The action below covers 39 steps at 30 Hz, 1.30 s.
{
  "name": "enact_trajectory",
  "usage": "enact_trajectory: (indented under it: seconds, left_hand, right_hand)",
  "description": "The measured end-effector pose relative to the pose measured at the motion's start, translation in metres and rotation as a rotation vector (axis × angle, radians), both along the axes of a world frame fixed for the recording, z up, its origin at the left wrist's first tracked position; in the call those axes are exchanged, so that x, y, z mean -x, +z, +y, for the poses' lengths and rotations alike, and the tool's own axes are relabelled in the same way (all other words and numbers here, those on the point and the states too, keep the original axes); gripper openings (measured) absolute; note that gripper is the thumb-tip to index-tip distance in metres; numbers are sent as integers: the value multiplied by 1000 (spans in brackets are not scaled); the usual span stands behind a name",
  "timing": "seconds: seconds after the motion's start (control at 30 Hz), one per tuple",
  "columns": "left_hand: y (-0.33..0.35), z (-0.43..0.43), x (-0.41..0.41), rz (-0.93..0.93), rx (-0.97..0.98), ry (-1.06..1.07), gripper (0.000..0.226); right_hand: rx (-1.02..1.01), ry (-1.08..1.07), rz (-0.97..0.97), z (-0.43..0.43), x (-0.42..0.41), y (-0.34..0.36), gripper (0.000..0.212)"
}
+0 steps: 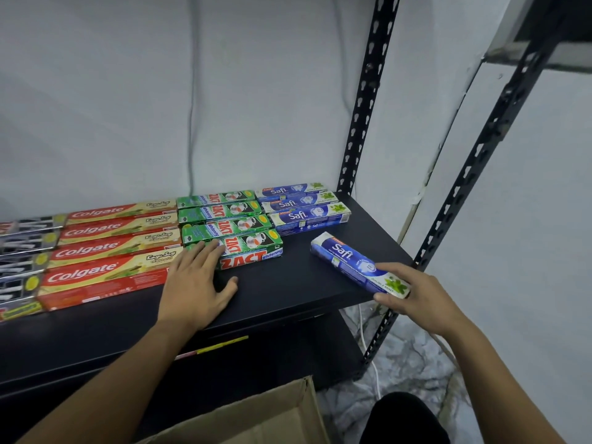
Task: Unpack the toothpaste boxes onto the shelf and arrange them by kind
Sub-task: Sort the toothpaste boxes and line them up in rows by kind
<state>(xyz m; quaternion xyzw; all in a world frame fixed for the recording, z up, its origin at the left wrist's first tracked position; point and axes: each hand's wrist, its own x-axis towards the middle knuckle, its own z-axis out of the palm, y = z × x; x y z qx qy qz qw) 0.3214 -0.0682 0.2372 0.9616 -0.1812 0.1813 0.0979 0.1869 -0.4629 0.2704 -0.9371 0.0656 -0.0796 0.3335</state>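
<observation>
Cardboard box [262,418] below; left hand [195,283] flat on Zact box [253,251]; right hand [413,293] grips Safi box [349,261].

Dim, cool, even light; soft overall, wide-angle bending at edges.

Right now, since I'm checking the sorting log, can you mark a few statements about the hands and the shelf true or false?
1. The right hand holds a blue Safi box. True.
2. The left hand grips a red box. False: it rests flat on the front Zact box.
3. Three more Safi boxes lie side by side on the shelf. True.
4. The green boxes sit left of the red ones. False: the Zact boxes lie right of the Colgate boxes.
</observation>
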Motion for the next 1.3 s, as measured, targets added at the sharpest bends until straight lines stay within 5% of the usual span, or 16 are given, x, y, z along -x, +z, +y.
enact_trajectory:
  seconds: [0.4,0.6,0.9,1.3]
  left_hand:
    - [0,0,0,1,4,-2,79]
    - [1,0,0,7,14,-8,79]
    - [-1,0,0,7,37,-18,77]
    - [1,-1,1,12,47,-13,75]
  right_hand:
    - [46,136,151,-18,-45,15,51]
    - [471,-174,-72,6,-61,8,51]
    - [409,-321,49,66,-74,-22,93]
    - [188,-158,-85,51,-117,-26,97]
